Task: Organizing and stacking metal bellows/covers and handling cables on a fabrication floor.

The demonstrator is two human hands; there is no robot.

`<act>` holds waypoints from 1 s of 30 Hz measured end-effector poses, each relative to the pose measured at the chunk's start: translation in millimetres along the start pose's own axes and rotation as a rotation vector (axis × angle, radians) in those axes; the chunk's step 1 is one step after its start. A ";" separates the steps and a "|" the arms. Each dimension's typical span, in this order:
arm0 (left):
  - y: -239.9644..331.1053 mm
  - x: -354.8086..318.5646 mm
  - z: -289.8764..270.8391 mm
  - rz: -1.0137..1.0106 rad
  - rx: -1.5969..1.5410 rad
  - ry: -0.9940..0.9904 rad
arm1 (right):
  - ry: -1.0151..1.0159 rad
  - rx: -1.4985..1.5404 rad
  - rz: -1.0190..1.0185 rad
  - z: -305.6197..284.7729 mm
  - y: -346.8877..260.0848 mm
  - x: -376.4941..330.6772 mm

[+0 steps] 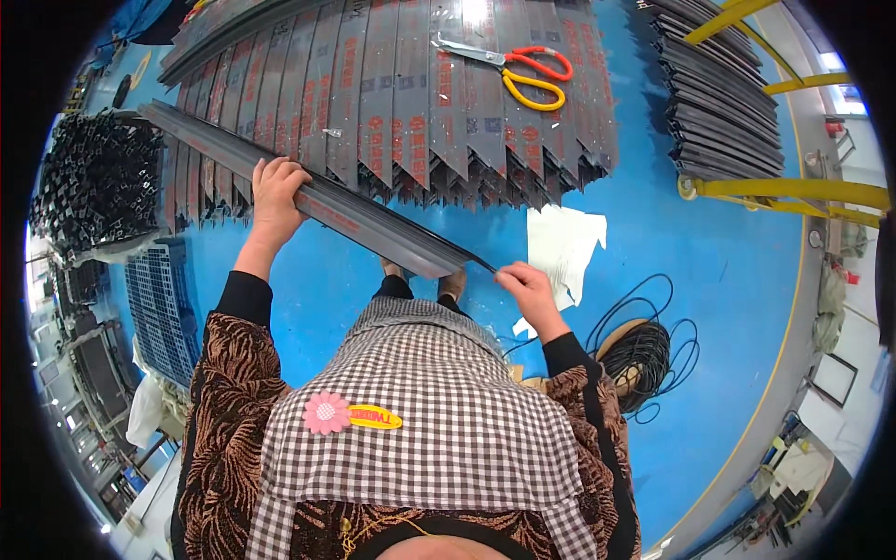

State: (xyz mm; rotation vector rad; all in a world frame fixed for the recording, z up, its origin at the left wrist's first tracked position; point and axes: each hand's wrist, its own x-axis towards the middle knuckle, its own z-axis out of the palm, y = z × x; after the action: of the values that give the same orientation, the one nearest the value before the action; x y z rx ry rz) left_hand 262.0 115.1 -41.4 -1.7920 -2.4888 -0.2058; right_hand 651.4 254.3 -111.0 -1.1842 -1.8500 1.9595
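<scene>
Partly hidden black strip (483,264), pinched in right hand (530,291), end unclear

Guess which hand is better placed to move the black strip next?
Probably the right hand: it pinches the strip just past the bar; the left hand holds the bar near its middle.

I get a bright, crisp centre, white glare on the stacked strips (392,103), bowed edges, black corners.
</scene>
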 end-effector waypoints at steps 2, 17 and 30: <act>1.0 3.6 2.7 0.008 0.003 0.003 | 0.036 -0.096 -0.056 5.9 -9.6 6.3; -9.4 0.5 14.0 0.023 0.055 0.049 | 0.003 -0.057 -0.015 -12.0 8.7 -3.3; -5.3 0.4 2.7 -0.005 0.005 0.084 | 0.028 -0.034 -0.093 -9.8 -4.0 -2.4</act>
State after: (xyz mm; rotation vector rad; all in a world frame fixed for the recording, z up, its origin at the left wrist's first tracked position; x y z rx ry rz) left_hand 256.9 114.2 -44.3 -1.7385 -2.4344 -0.2693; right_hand 657.9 260.9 -105.4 -1.1079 -1.8959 1.8596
